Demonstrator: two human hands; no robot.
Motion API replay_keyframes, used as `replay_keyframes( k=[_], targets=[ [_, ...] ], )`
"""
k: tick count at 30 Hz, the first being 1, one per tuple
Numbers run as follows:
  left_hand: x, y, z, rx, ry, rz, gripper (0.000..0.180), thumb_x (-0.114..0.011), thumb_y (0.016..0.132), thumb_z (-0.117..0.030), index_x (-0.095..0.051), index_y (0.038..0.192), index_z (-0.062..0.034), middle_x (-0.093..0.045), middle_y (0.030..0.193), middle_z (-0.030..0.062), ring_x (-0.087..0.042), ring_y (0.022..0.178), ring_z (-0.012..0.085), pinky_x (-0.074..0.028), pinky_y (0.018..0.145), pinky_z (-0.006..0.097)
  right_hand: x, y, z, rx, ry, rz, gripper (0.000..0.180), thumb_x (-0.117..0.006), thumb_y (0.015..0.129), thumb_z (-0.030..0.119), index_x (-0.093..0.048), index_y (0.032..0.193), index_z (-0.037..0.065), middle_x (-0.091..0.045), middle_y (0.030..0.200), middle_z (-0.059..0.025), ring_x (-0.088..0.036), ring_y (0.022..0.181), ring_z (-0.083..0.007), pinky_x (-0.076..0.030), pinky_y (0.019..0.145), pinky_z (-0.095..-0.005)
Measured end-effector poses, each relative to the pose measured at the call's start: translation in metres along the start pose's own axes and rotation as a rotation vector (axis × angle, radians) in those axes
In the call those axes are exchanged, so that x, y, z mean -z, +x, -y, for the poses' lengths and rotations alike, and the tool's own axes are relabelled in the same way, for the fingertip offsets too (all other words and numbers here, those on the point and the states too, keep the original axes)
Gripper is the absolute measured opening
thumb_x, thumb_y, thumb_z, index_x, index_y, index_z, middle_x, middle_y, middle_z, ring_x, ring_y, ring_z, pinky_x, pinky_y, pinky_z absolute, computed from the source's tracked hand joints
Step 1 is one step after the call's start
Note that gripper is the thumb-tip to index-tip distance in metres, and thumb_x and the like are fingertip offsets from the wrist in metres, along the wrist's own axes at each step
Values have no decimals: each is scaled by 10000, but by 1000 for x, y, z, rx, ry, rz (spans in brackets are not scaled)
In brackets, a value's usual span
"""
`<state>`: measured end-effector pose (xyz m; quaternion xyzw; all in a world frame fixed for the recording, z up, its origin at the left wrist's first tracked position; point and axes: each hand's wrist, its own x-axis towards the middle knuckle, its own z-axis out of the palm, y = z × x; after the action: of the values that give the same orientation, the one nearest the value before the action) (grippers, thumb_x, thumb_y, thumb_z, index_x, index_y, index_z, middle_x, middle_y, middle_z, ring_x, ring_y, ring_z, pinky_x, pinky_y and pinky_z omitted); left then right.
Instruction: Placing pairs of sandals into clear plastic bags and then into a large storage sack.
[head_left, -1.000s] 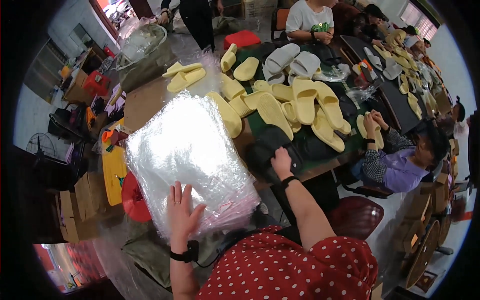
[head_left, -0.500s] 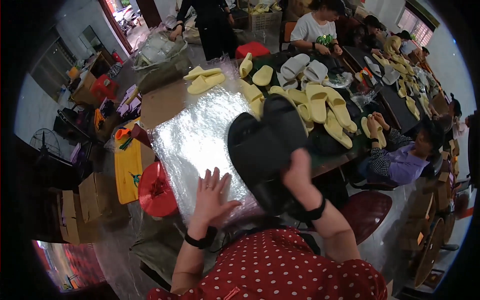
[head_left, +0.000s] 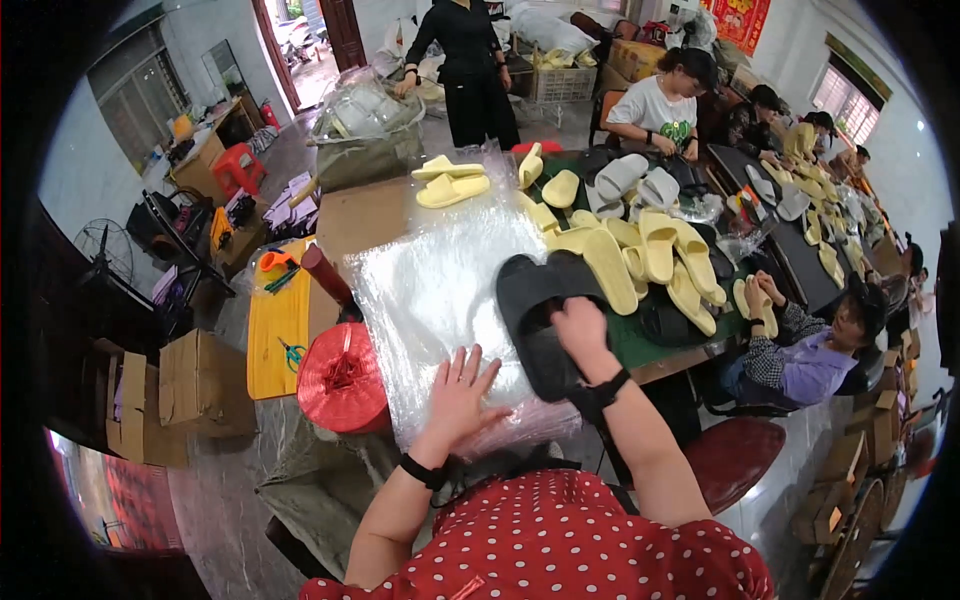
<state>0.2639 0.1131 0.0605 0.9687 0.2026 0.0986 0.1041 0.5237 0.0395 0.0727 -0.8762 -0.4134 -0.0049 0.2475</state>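
Here the right hand (head_left: 583,330) grips a pair of black slippers (head_left: 540,320) over the stack of clear plastic bags (head_left: 440,290) on the counter (head_left: 365,215); the left hand (head_left: 462,392), fingers spread, should press the stack flat.

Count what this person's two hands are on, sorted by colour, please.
Black slippers, held together in the right hand: 2
Clear plastic bag stack, pressed flat by the left hand: 1
Total: 3
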Motion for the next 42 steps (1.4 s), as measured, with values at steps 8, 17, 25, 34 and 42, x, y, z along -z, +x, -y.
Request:
replay_keyframes(
  k=[8,17,25,34,42],
  targets=[
    [27,2,31,61,-70,17,570,-626,845,-274,-477,1382,-154,-402,1451,240,-328,1369,434,-271,1109,567,87,-87,-111,-294,272,-276,249,-601,866,168,-606,886,-80,-615,911,-271,-588,871,-440,-462,779,-432],
    [35,36,-6,-96,-61,123,824,-748,708,-507,-465,1393,-146,-368,1463,251,-343,1340,455,-323,1084,514,134,-167,-86,-543,651,-323,220,-534,852,-31,-604,1051,-91,-678,1048,-177,-636,971,-222,-475,852,-338],
    [38,17,-10,-64,-171,36,442,-608,910,-318,-581,1281,-78,-469,1379,280,-380,1308,485,-327,1088,498,76,-184,-67,-100,440,-155,347,-678,695,82,-617,1025,-9,-585,932,-225,-561,893,-456,-479,774,-484],
    [37,45,28,424,-938,4,329,-481,986,-218,-665,1176,-23,-684,1097,154,-619,1027,173,-466,901,281,99,-152,-16,168,412,-74,423,-691,668,92,-624,1082,37,-600,1015,-211,-572,940,-430,-489,790,-475],
    [26,56,35,460,-1162,-120,315,-578,951,-261,-714,1084,-10,-725,960,73,-622,915,106,-480,819,256,113,-164,-2,242,207,-132,391,-711,605,116,-675,985,31,-645,970,-186,-611,878,-427,-509,735,-479]
  ],
)
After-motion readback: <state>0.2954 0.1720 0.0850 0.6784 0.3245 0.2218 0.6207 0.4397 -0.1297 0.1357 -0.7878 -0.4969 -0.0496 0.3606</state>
